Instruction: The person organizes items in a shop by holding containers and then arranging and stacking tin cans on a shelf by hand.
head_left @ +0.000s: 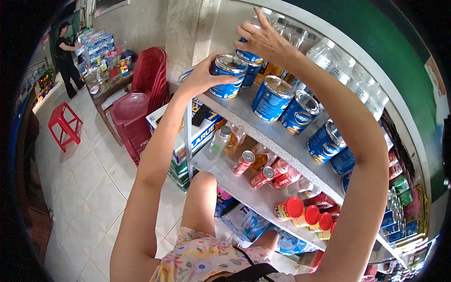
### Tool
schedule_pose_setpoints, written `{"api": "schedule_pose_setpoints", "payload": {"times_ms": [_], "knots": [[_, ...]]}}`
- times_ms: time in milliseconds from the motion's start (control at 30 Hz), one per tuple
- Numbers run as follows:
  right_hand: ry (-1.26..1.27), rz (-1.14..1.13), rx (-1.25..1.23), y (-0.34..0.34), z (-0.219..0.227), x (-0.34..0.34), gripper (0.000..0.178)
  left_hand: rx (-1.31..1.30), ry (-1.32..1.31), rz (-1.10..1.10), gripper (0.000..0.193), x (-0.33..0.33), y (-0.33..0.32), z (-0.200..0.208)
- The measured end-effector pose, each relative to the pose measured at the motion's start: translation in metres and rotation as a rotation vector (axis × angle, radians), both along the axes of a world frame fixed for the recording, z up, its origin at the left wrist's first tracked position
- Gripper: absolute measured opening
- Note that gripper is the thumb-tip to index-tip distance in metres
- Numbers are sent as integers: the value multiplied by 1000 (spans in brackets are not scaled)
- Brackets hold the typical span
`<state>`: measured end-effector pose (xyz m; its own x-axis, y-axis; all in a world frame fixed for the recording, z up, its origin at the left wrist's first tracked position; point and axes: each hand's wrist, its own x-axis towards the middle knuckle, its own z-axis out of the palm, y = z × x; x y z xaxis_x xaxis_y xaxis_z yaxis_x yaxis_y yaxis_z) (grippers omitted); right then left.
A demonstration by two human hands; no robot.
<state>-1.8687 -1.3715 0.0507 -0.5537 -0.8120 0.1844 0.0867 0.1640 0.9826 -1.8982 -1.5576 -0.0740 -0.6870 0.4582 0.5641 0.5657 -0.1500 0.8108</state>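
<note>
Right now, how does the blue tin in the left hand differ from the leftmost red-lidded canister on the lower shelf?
The blue tin has a silvery top, the red-lidded canister a red one. The left hand grips the blue tin; no hand touches the red-lidded canister. Both are cylindrical containers.

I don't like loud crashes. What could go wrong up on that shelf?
The blue can in the left hand is near the upper shelf's end, so it might fall if it slips. The right hand is close to the clear bottles, so it could knock one over.
</note>
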Motion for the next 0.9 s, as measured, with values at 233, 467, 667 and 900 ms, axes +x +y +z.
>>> {"api": "schedule_pose_setpoints", "payload": {"times_ms": [233,467,667,900], "knots": [[-175,8,-57,1,0,-5,48,-13,5,-12,81,-4,0,-3],[-197,-49,-67,8,-2,7,54,-57,21,17,81,-4,-1,-1],[-200,-32,-101,12,-7,2,50,-68,37,28,82,-10,2,-2],[-216,140,-642,21,15,67,60,-106,78,73,88,-14,0,-7]]}}
